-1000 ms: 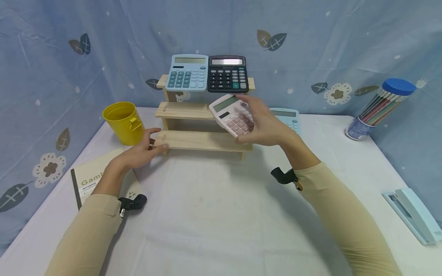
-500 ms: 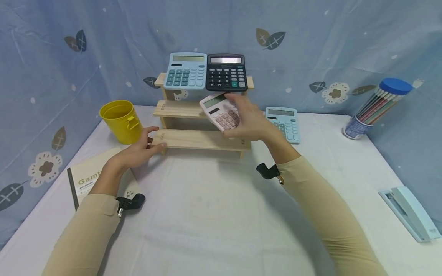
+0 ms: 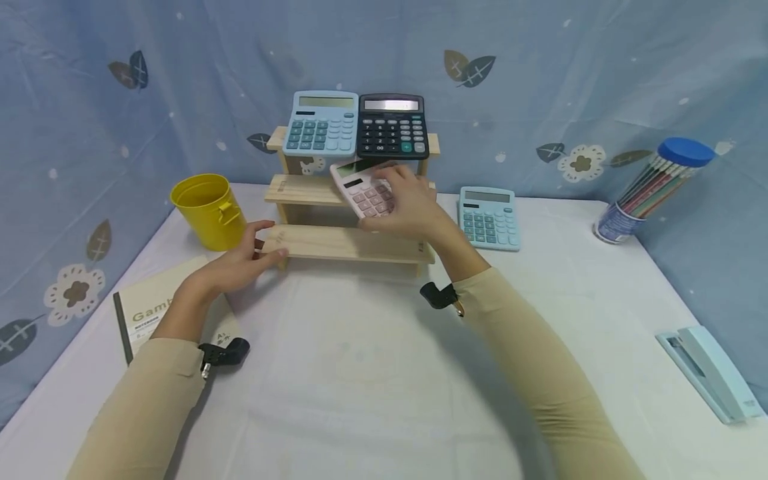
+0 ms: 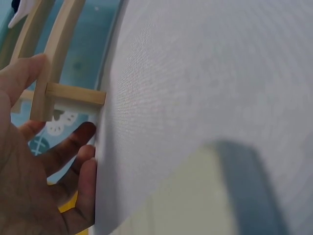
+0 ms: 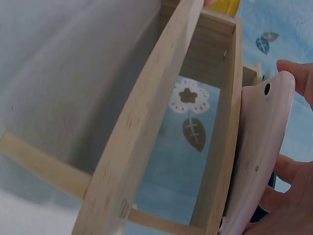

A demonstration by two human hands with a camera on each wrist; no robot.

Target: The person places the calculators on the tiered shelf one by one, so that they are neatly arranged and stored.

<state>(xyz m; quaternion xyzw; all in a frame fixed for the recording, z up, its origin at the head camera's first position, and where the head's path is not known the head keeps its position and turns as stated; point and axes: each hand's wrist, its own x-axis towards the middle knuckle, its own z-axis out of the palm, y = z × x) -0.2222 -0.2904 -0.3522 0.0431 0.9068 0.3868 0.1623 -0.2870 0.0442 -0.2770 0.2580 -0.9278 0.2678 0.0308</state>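
Centre of the head view, the right hand [image 3: 408, 203] grips a pink calculator [image 3: 360, 190], fingers curled over its right side and lower keys, holding it tilted against the middle step of the wooden stepped shelf [image 3: 336, 243]. From the right wrist view the pink calculator [image 5: 259, 156] shows its pale back, lying against the edge of a shelf board [image 5: 146, 127], with fingertips [image 5: 298, 73] hooked round its top edge at the right of the frame. Over on the left, the left hand [image 3: 237, 267] is at the left end of the shelf's lowest board, thumb above and fingers below, lightly curled round the wood. The left wrist view confirms it: thumb [image 4: 22, 73] on the board, fingers [image 4: 73, 147] underneath, the white tablecloth [image 4: 205, 98] filling the right of that frame. Up on the top step, a blue calculator [image 3: 321, 125] and a black calculator [image 3: 393, 125] stand side by side, touching, leaning back. Right of the shelf, a second light blue calculator [image 3: 489, 218] lies flat on the cloth. A yellow cup [image 3: 207, 210] stands left of the shelf, a notebook [image 3: 150, 310] lies at lower left under the left forearm, a pencil tub with a blue lid [image 3: 654, 190] leans at far right, and a pale blue stapler [image 3: 708, 373] rests at lower right.
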